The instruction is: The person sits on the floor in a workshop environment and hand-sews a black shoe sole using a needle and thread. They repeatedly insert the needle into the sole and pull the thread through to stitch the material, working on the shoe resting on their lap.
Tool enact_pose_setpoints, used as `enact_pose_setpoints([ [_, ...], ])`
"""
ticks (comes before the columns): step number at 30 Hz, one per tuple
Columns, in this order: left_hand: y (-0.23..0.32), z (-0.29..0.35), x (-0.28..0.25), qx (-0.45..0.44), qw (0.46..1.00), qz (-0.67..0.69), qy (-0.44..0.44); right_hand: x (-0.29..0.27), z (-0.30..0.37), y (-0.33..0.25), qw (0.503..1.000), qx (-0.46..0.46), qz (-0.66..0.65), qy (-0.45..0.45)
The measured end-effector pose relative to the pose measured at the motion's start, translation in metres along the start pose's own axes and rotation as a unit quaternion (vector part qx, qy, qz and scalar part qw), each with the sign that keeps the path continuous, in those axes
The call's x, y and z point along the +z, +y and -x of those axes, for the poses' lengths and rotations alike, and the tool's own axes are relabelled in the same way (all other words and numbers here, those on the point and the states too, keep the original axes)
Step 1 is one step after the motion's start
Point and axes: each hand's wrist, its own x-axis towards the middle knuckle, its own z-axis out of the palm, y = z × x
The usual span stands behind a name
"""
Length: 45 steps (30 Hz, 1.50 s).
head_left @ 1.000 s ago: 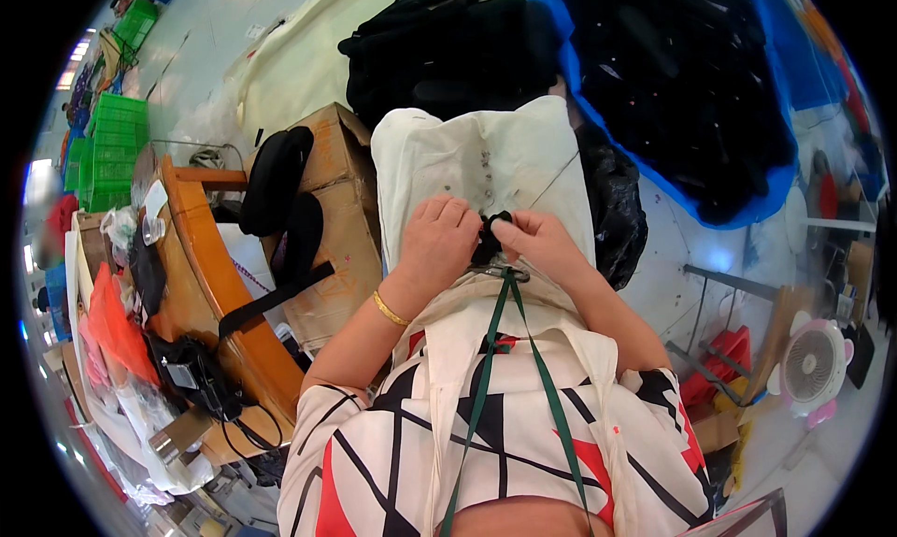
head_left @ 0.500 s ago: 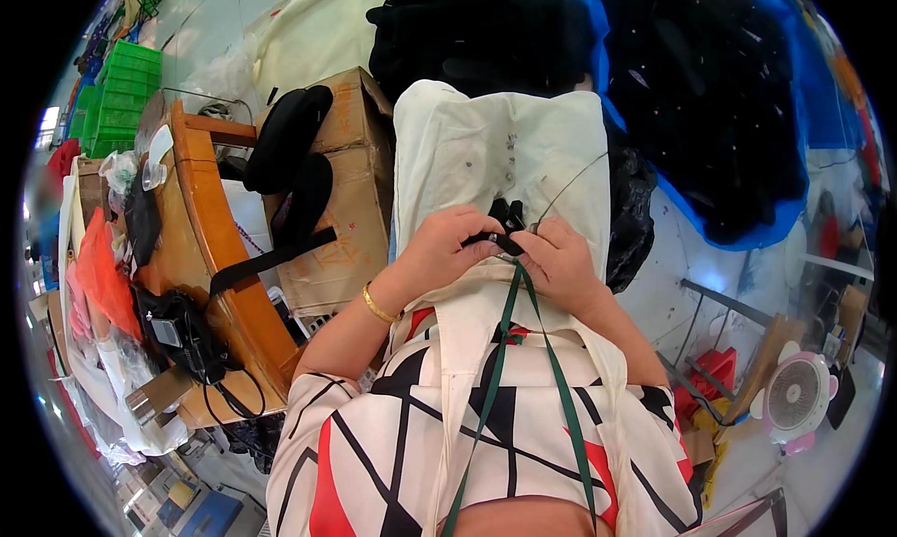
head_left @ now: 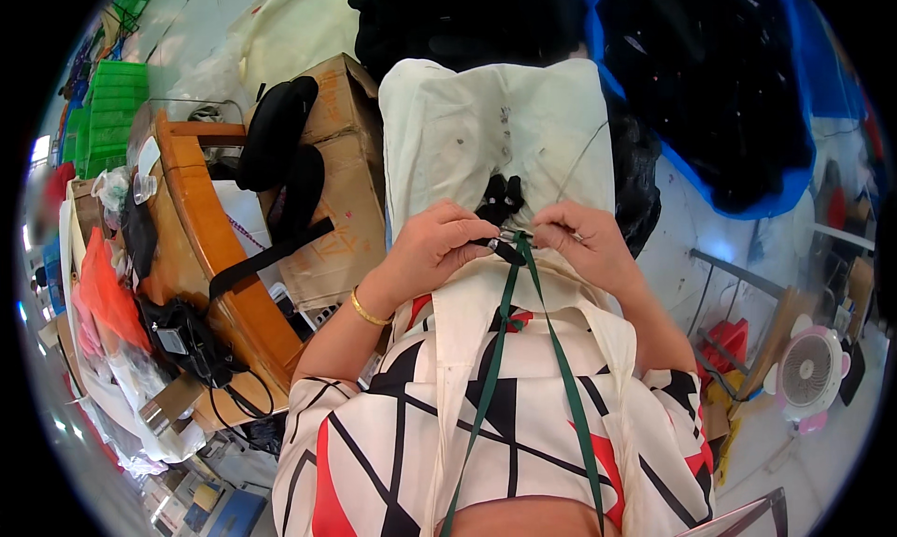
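Over my lap lies a white cloth apron (head_left: 448, 126), with small black fabric pieces (head_left: 502, 197) on it just beyond my hands. My left hand (head_left: 439, 247) is closed, its thumb and forefinger pinching a short black strip (head_left: 507, 252). A small shiny metal part shows beside the strip, too small to name. Close by on the right, my right hand (head_left: 589, 243) has its fingers pressed together; what they hold is hidden. A thin dark line like thread or wire (head_left: 581, 161) rises above it. A green cord (head_left: 556, 350) hangs down to meet between my hands.
On the left stand a wooden chair (head_left: 201, 219) and a cardboard box (head_left: 327, 182) with black padded pieces (head_left: 277, 130). A heap of black items (head_left: 701, 79) fills a blue-edged bag at far right. A pink-and-white fan (head_left: 805, 373) stands at right.
My right hand has moved right, away from the left, and the metal part now shows between them. The black strip stays in my left hand. The whole view has shifted slightly.
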Motion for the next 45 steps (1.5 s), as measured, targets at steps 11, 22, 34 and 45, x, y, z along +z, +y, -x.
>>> enact_pose_setpoints([
  [11, 0.003, -0.006, 0.002, 0.047, 0.998, -0.029, -0.001, -0.003, -0.005, -0.013, 0.988, -0.027, 0.075, -0.13],
  [22, 0.001, -0.004, 0.002, 0.054, 0.998, -0.027, -0.004, -0.006, -0.007, -0.009, 0.984, -0.029, 0.086, -0.156],
  [34, -0.004, 0.005, 0.011, 0.019, 0.997, 0.069, -0.014, 0.002, -0.008, 0.014, 0.983, -0.021, 0.006, -0.184],
  [45, 0.0, 0.015, 0.015, -0.029, 0.993, 0.112, -0.016, 0.016, -0.001, 0.003, 0.986, 0.037, 0.017, -0.161],
])
